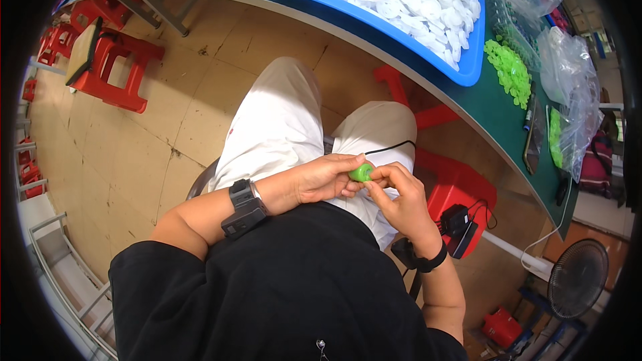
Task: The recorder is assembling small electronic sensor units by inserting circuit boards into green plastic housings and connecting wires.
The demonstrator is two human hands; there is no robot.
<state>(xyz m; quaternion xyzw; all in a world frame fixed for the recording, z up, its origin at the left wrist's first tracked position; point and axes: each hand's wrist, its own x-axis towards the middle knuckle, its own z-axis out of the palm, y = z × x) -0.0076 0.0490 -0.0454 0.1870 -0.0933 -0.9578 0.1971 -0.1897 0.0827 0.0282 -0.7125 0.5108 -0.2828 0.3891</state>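
Note:
In front of my belly, above my lap, my left hand point(324, 179) holds a small green rounded piece point(361, 172) between thumb and fingers. A darker hollow shows on the piece's upper right side. My right hand point(403, 202) meets it from the right, thumb and forefinger pinched together at its edge. Whatever lies between those right fingertips is too small or hidden to make out. Both hands are close together, and the piece is partly covered by my fingers.
Beyond my knees, a green-topped table point(498, 103) carries a blue tray point(473, 70) of translucent white plastic pieces. Nearby are a pile of flat green pieces point(509, 70), a pen point(530, 110) and clear plastic bags point(568, 70). Red stools point(461, 190) and a fan point(578, 277) stand around.

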